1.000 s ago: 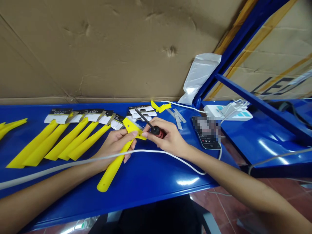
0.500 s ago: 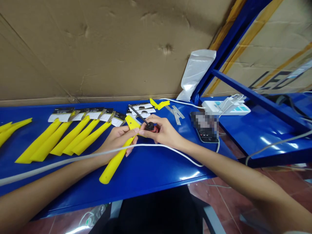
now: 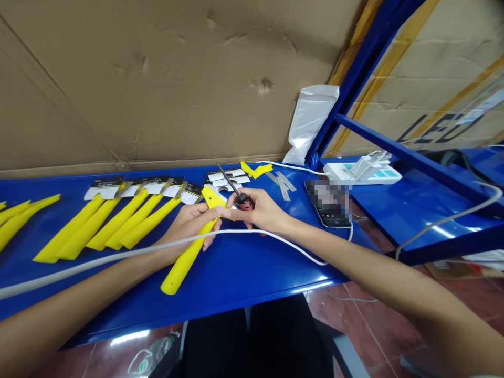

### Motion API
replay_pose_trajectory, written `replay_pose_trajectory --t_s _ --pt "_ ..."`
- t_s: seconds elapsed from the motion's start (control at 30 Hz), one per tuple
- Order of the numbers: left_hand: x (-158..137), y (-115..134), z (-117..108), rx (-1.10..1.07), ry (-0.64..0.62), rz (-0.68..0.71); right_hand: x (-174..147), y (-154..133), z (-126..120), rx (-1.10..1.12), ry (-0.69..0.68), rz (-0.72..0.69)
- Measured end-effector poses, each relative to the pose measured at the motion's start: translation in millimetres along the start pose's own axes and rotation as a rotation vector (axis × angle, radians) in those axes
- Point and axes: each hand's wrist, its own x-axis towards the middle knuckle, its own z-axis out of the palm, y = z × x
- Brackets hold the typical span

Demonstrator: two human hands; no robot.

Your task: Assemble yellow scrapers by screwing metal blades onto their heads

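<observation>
Got my left fingers (image 3: 205,210) wrapped round the neck of a yellow scraper (image 3: 187,262), thumb pressed on its head, and I'm holding it over the blue bench (image 3: 275,273). My right fingers (image 3: 255,210) are pinching the right end of that head, with a screwdriver (image 3: 242,200) tucked in the same grip, shaft slanting up. Metal blades (image 3: 284,189) and a phone (image 3: 334,218) lie off to the right.

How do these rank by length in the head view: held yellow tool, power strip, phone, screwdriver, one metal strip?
1. Held yellow tool
2. Power strip
3. Phone
4. Metal strip
Screwdriver: unsure; right hand hides part of it.
</observation>
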Motion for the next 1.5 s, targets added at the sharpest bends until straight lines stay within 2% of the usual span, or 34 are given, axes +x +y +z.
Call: replay_pose_trajectory --t_s 0.2,0.43,0.57,0.67,0.77,0.93,1.17,1.5 --pt "-0.8 0.7 -0.1 0.021 -0.013 0.000 -4.5 -7.3 1.3 0.031 0.008 0.144" --pt "-1.1 2.5 -1.1 -0.018 -0.001 0.007 -1.9 -3.0 -0.4 0.058 0.000 0.087" --pt "-2.8 3.4 -0.9 -0.075 0.021 0.028 4.4 3.2 -10.7 -0.086 0.096 -0.005" --pt "-5.7 5.1 -1.3 -0.082 0.034 0.042 8.5 3.6 -20.5 -0.258 0.123 -0.025" --pt "-9.6 7.1 -2.1 -0.066 0.061 0.066 10.5 3.5 -28.0 -0.389 0.067 -0.034" --pt "-13.1 8.3 -2.7 -0.031 0.069 0.121 10.8 8.0 -30.5 -0.552 -0.054 -0.151" --pt "-13.4 8.1 -1.7 -0.008 0.084 0.146 13.5 6.1 -35.8 -0.785 -0.018 -0.152" --pt "-13.0 8.2 -0.7 -0.052 0.087 0.133 14.6 2.3 -38.9 -0.777 -0.057 -0.031"
